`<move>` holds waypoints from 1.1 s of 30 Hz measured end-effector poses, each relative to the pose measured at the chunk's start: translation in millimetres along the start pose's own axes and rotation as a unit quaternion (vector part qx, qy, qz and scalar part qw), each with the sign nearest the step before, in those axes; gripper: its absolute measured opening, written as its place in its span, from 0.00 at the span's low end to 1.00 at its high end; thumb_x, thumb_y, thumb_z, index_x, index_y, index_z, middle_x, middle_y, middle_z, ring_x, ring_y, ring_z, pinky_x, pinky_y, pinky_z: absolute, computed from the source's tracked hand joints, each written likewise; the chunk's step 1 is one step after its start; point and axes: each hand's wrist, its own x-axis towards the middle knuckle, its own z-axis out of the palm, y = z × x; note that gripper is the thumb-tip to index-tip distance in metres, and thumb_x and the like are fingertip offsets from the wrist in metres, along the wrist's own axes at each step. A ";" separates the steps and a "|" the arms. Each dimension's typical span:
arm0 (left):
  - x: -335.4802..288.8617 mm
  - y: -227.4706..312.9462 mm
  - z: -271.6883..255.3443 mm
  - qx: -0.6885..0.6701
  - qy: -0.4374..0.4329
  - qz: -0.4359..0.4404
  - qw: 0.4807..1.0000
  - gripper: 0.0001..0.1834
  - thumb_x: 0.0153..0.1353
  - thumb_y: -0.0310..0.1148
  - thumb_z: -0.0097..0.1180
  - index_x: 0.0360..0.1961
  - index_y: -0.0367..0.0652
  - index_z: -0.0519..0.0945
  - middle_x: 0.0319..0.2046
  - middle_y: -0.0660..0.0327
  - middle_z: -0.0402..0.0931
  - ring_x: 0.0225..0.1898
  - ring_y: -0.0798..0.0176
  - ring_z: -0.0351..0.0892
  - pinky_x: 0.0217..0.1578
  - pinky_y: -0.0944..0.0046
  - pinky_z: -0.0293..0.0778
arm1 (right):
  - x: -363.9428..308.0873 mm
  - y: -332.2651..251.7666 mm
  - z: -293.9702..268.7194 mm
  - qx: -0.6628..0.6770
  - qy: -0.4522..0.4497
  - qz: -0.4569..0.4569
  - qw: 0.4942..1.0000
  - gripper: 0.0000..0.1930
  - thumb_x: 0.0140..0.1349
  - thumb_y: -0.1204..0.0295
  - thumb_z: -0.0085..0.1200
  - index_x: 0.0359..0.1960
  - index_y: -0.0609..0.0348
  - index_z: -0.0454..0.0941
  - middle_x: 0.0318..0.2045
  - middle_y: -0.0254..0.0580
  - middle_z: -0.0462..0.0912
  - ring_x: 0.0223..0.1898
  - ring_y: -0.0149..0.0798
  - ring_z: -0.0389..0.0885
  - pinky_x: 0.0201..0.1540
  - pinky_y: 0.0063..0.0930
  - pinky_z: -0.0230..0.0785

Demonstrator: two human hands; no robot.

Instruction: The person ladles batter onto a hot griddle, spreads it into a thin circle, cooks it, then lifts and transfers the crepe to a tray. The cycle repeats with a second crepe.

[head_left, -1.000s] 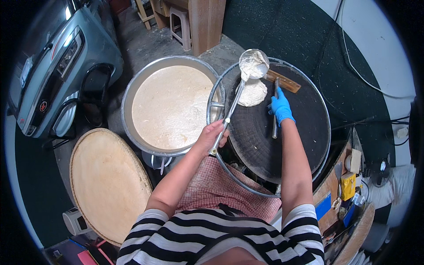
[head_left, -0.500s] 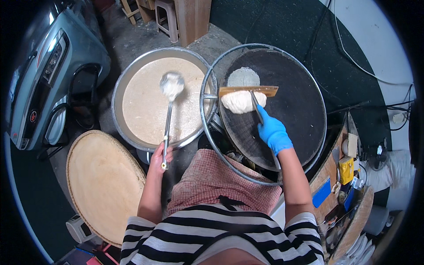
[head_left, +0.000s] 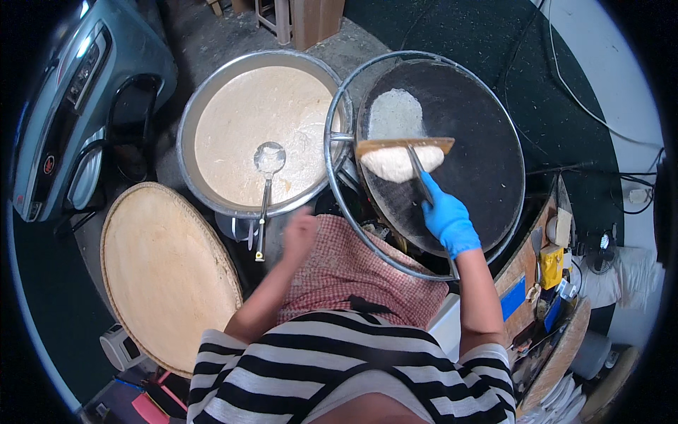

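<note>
Blue-gloved right hand (head_left: 448, 218) | part-hides gripped scraper (head_left: 405, 144) | left hand (head_left: 301, 232) (blurred)

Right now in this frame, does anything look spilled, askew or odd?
No clear spill or damage stands out. Mildly odd: the right hand is gloved in blue while the left hand is bare, so the pair doesn't match.

Ahead of you there's grey floor (head_left: 233, 32), a wooden cabinet (head_left: 316, 22) and a pale plastic stool (head_left: 283, 28), both cut off up top. Right of you, wall (head_left: 609, 74): dark green below, white above. Grey-blue vehicle (head_left: 145, 42) stands left.
</note>
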 end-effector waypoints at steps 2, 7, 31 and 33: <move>-1.5 34.3 48.2 -0.347 -0.170 -0.229 0.893 0.11 0.59 0.32 0.52 0.38 0.36 0.73 0.28 0.59 0.76 0.30 0.65 0.77 0.29 0.65 0.74 | -7.1 4.0 -5.3 0.009 0.019 -0.012 1.000 0.30 0.56 0.70 0.48 0.62 0.41 0.56 0.32 0.61 0.77 0.34 0.59 0.77 0.39 0.46 0.69; -5.9 51.6 82.4 -0.266 -0.192 -0.261 0.908 0.10 0.59 0.31 0.52 0.34 0.32 0.72 0.26 0.56 0.74 0.25 0.63 0.78 0.22 0.66 0.75 | 17.1 0.3 6.1 0.054 0.079 -0.041 0.995 0.30 0.56 0.70 0.49 0.62 0.40 0.57 0.31 0.62 0.77 0.33 0.61 0.76 0.37 0.47 0.68; 123.3 26.5 41.0 -0.204 -0.249 -0.301 0.898 0.08 0.61 0.34 0.50 0.31 0.41 0.75 0.25 0.59 0.78 0.19 0.72 0.73 0.19 0.74 0.73 | -15.5 18.5 0.6 0.029 0.039 -0.006 0.999 0.30 0.56 0.69 0.47 0.62 0.42 0.56 0.33 0.58 0.78 0.34 0.57 0.77 0.38 0.45 0.70; 131.0 27.1 39.0 -0.199 -0.249 -0.280 0.905 0.10 0.62 0.37 0.49 0.33 0.42 0.75 0.24 0.62 0.77 0.20 0.73 0.72 0.20 0.73 0.72 | 1.5 5.2 7.3 0.036 0.082 -0.037 0.995 0.29 0.57 0.69 0.47 0.62 0.43 0.57 0.33 0.58 0.78 0.33 0.58 0.77 0.38 0.46 0.69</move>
